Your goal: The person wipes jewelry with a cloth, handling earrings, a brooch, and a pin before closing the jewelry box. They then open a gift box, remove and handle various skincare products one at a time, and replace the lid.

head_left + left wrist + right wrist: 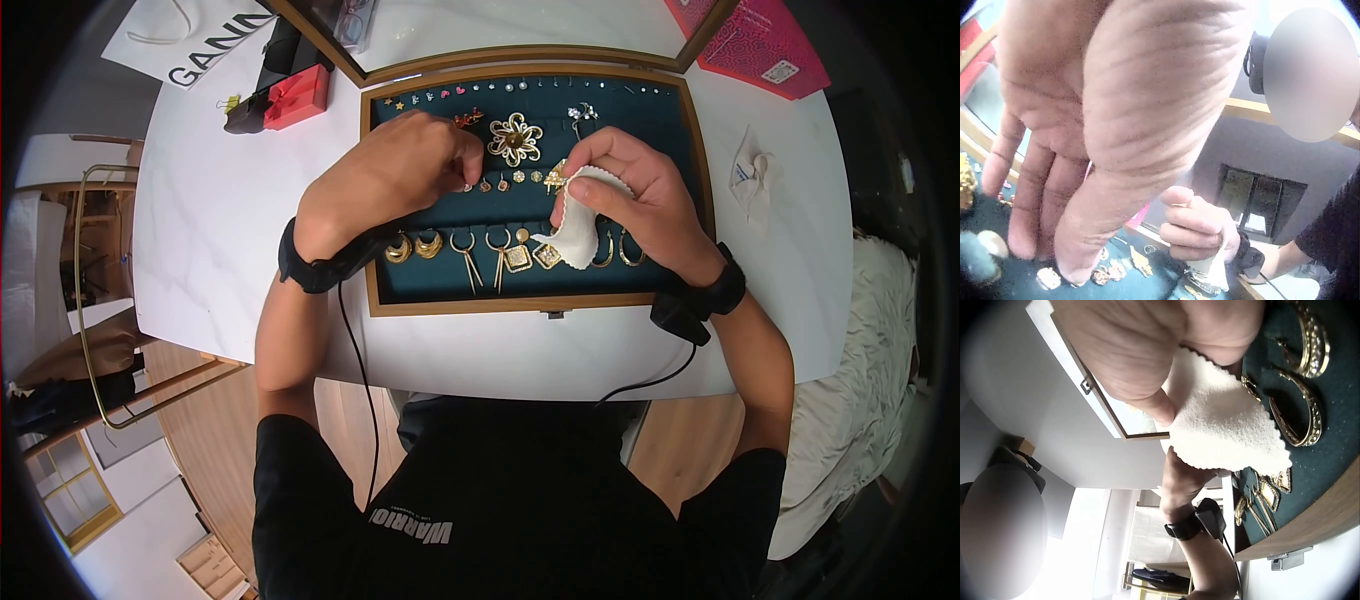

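A wooden jewellery box (pixel 366 200) lined in dark green lies before me with its glass lid raised. My left hand (pixel 400 165) reaches over the left part of the middle row, thumb and fingers together at a small stud earring (pixel 467 187), mostly hidden under the fingertips. In the left wrist view the thumb tip (pixel 1075 269) covers that spot. My right hand (pixel 640 195) pinches a white scalloped-edge cloth (pixel 580 235), which hangs over the lower earrings. Close beside its fingers is a gold leaf-like piece (pixel 556 177). A gold flower brooch (pixel 516 140) lies between the hands.
Hoop and drop earrings (pixel 428 244) line the front row; small studs (pixel 509 87) run along the back. Left of the box are a red gift box (pixel 298 98) and a white paper bag (pixel 185 45). A clear plastic bag (pixel 752 172) lies right. Cables (pixel 362 385) trail from both wrists.
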`<state>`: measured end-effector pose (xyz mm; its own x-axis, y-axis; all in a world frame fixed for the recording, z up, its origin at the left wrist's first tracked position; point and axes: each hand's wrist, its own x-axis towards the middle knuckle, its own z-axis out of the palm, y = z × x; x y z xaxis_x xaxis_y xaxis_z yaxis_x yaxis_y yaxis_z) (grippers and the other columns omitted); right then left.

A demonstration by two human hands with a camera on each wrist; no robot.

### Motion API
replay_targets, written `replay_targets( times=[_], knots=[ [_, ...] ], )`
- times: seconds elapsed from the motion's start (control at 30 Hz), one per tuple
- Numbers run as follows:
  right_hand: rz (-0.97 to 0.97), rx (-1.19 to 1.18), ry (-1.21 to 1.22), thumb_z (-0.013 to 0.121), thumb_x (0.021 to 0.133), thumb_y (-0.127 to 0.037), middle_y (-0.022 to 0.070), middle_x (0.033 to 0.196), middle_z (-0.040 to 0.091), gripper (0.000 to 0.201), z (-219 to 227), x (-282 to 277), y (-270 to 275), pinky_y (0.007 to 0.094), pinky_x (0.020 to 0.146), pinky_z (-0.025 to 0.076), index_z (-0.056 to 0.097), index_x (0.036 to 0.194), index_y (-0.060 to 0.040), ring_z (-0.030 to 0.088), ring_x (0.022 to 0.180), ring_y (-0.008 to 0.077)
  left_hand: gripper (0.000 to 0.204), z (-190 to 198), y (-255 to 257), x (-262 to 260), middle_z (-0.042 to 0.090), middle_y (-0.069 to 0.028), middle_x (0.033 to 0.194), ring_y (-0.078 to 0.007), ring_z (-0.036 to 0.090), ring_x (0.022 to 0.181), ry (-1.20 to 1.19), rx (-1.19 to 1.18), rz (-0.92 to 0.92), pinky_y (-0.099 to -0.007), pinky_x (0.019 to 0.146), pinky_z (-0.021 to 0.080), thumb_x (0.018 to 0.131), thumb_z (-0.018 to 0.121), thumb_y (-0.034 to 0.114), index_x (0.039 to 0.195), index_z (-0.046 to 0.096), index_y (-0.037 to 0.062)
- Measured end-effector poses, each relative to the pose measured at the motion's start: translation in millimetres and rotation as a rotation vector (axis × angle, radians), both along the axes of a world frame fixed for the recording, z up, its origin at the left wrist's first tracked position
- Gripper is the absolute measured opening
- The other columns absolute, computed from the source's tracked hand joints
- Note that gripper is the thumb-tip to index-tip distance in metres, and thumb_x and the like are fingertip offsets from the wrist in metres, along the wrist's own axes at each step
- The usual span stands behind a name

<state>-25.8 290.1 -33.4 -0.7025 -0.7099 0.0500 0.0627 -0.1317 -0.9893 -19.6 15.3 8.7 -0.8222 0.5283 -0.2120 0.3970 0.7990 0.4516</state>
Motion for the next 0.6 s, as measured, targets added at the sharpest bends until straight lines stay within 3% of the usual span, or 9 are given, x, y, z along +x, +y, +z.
replay_targets(
  times=[0.1,0.17,0.37,0.6],
  knots=[
    [0.0,-0.004,0.0,0.06,0.1,-0.011,0.0079,0.095,0.07,0.016,0.0,0.1,-0.3,0.0278,0.082,0.054,0.058,0.112,-0.0018,0.07,0.092,0.0152,0.019,-2.2,-0.1,0.9,0.069,-0.0126,0.092,-0.0294,0.066,0.085,0.01,0.099,-0.016,-0.0371,0.078,0.053,0.078,0.074,-0.003,0.096,0.067,0.0012],
    [-0.002,-0.006,0.001,0.06,0.1,-0.011,0.0077,0.095,0.07,0.015,0.0,0.0,-0.2,0.0277,0.082,0.054,0.058,0.112,-0.0018,0.07,0.092,0.015,0.026,-1.0,4.4,2.9,0.067,-0.012,0.093,-0.0297,0.065,0.086,0.141,0.185,-0.047,-0.0386,0.078,0.052,0.075,0.078,-0.002,0.097,0.064,0.0018],
    [-0.002,0.007,0.003,0.06,0.099,-0.011,0.0074,0.095,0.07,0.015,1.5,0.0,-0.4,0.027,0.082,0.053,0.058,0.112,-0.0018,0.069,0.092,0.0141,0.023,-9.6,10.1,3.8,0.065,-0.0121,0.093,-0.0336,0.064,0.089,0.278,0.158,-0.125,-0.0408,0.079,0.051,0.077,0.077,0.003,0.096,0.063,0.003],
    [-0.005,0.013,0.012,0.06,0.099,-0.012,0.0076,0.095,0.07,0.016,0.7,-0.3,-0.2,0.0265,0.082,0.052,0.059,0.111,-0.0018,0.069,0.092,0.0135,0.016,-12.3,9.5,2.3,0.067,-0.0136,0.092,-0.0347,0.065,0.088,0.241,0.163,-0.099,-0.0408,0.079,0.052,0.081,0.072,0.001,0.095,0.065,0.0007]
  ],
)
